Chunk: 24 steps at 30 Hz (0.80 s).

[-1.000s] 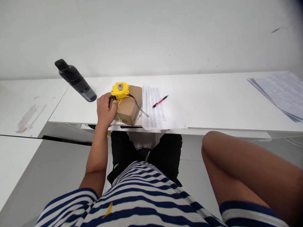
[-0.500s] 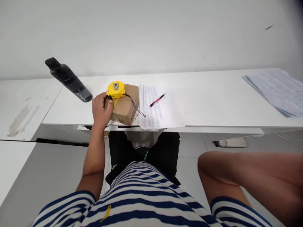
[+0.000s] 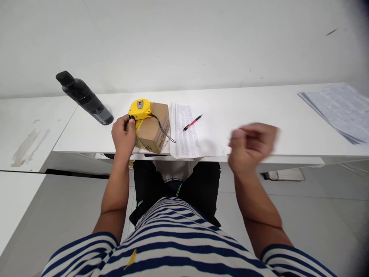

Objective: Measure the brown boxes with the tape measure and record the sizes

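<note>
White bench runs along a pale wall. On it sits a cardboard box, with a yellow tape measure on top near the box's far left corner, its dark strap trailing over the right edge. Two hands, well apart: the left hand has its thumb and fingertips at the tape measure's near left end, though I can't tell whether they grip it. The right hand is raised near the bench's front edge, fingers curled; blur hides how tightly. Right of the box lie printed sheets with a red-and-black pen on them. A dark bottle stands left, more papers far right.
</note>
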Each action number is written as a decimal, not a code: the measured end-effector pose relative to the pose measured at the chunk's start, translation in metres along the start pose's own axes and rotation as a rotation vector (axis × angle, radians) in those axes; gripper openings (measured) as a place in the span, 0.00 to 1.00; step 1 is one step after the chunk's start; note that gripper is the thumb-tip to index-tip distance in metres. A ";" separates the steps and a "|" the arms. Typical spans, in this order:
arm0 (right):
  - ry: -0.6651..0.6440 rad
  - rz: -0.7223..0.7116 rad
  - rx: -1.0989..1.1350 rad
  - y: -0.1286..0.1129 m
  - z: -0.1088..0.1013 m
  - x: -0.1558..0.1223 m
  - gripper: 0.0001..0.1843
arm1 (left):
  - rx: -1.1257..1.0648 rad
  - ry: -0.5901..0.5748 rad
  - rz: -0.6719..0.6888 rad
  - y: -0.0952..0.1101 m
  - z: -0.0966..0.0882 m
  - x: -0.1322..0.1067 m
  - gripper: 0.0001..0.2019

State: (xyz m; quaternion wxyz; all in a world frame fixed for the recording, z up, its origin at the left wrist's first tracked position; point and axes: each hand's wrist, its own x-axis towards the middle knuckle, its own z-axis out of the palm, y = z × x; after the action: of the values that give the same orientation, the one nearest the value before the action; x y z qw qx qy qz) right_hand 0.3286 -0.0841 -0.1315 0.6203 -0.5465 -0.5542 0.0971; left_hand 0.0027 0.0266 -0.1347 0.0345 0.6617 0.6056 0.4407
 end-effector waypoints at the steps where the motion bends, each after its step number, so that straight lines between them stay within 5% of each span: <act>1: -0.035 0.031 0.026 0.001 0.014 0.005 0.16 | 0.044 0.008 0.006 0.002 -0.002 0.001 0.16; 6: -0.304 0.027 -0.029 -0.002 0.085 0.027 0.33 | 0.136 0.119 0.132 0.030 -0.021 -0.005 0.19; 10: -0.579 0.005 0.032 -0.022 0.110 0.013 0.50 | 0.125 0.073 0.276 0.060 -0.032 -0.029 0.18; 13: -0.688 0.032 0.218 -0.032 0.100 -0.022 0.48 | 0.121 -0.047 0.415 0.074 -0.037 -0.048 0.14; 18: -0.544 0.319 0.499 -0.010 0.064 -0.083 0.43 | -0.049 -0.412 0.560 0.080 -0.030 -0.072 0.13; 20: -0.537 0.420 0.592 0.005 0.054 -0.096 0.44 | -0.212 -0.541 0.492 0.079 -0.016 -0.083 0.17; 24: -0.408 0.550 0.510 0.022 0.046 -0.106 0.46 | -0.636 -0.842 0.123 0.077 0.018 -0.115 0.27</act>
State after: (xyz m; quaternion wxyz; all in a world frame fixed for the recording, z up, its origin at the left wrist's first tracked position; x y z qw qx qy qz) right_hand 0.2640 -0.1264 -0.2198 0.5643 -0.4725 -0.4575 0.4990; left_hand 0.0867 -0.0810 -0.1635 0.4477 0.7726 0.3358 0.2999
